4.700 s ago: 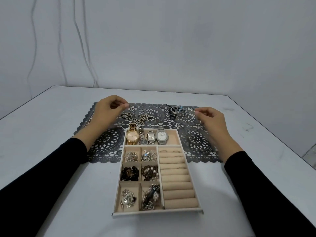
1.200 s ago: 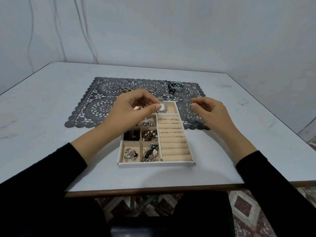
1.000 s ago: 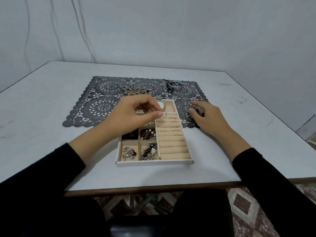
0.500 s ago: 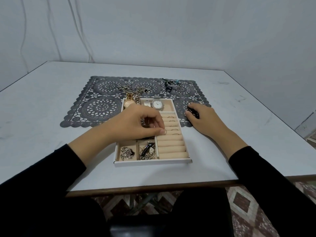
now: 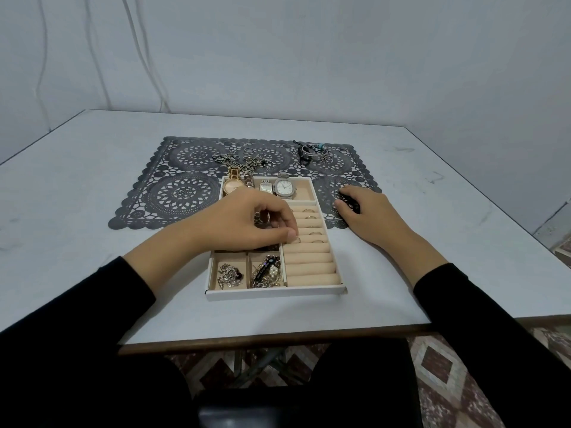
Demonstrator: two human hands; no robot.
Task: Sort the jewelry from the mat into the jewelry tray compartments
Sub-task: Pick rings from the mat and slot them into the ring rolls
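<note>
Jewelry tray (image 5: 275,294) sits mid-counter (image 5: 92,242), its far end lapping the lace mat (image 5: 185,193). Left hand (image 5: 247,222) over the tray, fingers bunched, thumb tip against a ring (image 5: 297,240) in the ring rolls; pinching it or only touching, can't tell. Right hand (image 5: 367,213) lies on the mat just right of the tray, fingers loosely bent, holding nothing. Watches (image 5: 284,188) in the far compartment. Chains (image 5: 244,162) and bracelets (image 5: 313,151) on the far mat.

My table (image 5: 92,168) has a pale grey top and a brown front edge (image 5: 278,338). Past its far edge stands a plain grey wall (image 5: 340,57). Thin wires (image 5: 140,47) hang down the wall on the left. The floor (image 5: 438,366) below has brown and cream diamond tiles.
</note>
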